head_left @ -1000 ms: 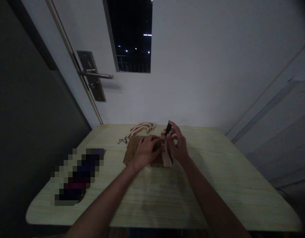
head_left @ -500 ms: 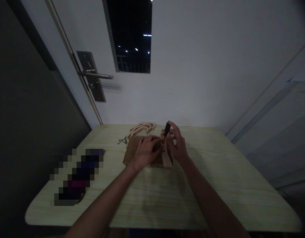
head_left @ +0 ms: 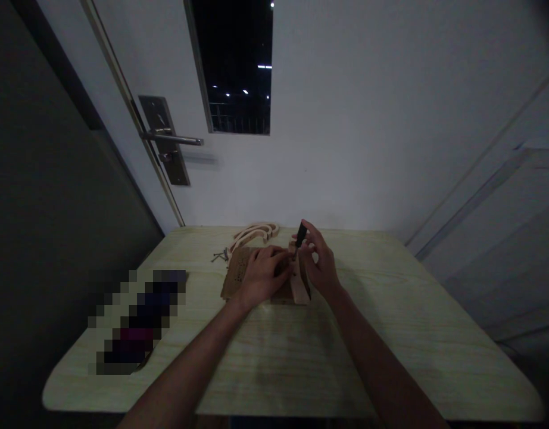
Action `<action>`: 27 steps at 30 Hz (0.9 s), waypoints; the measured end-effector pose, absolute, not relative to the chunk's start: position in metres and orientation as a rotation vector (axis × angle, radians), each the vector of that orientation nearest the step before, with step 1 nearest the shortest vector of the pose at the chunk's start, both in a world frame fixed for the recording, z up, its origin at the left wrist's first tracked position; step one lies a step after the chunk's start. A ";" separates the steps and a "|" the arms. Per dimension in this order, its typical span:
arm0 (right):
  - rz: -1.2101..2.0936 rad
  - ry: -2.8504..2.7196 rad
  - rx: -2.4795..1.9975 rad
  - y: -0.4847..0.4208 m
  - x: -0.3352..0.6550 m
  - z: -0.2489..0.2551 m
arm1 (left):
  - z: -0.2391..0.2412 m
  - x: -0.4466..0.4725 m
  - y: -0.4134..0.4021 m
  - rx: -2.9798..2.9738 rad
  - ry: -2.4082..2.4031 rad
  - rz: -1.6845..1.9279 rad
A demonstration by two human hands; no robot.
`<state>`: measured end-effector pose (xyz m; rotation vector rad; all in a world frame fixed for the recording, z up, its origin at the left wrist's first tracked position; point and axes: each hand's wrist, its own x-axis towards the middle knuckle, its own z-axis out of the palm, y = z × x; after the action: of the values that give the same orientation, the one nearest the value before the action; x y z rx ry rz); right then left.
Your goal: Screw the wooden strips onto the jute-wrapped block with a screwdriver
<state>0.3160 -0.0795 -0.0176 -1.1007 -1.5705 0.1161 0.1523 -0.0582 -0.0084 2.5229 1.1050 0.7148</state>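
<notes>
My right hand (head_left: 321, 265) is closed around a screwdriver with a black handle (head_left: 302, 233). The tool leans slightly, and its tip points down at the far end of a pale wooden strip (head_left: 299, 289) with small dark holes. My left hand (head_left: 264, 273) lies spread over a piece of brown cardboard (head_left: 234, 277) under the strip. Its thumb and index finger reach the strip's left edge, close to the screwdriver tip. Whether a screw sits under the tip is too small and dark to tell.
Curved wooden pieces (head_left: 255, 231) lie behind the cardboard. Several loose screws (head_left: 220, 255) are to its left. A blurred-out dark object (head_left: 143, 322) rests at the table's left. The light wooden table (head_left: 390, 333) meets a white door with a metal handle (head_left: 176, 140).
The screwdriver and my right hand have shifted very little. My left hand stays on the cardboard, and the view has tilted slightly.
</notes>
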 end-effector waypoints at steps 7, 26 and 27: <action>0.077 -1.509 -1.087 -0.077 0.314 -0.019 | -0.009 0.153 -0.058 2.530 1.111 0.719; 0.178 -1.556 -1.067 -0.081 0.314 -0.015 | -0.012 0.152 -0.056 2.544 1.089 0.725; 0.187 -1.559 -1.071 -0.081 0.313 -0.014 | -0.013 0.152 -0.056 2.544 1.087 0.729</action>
<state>0.3134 -0.0812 -0.0137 -1.0715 -1.5591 0.1874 0.1518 -0.0560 -0.0128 2.5442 1.0874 0.7289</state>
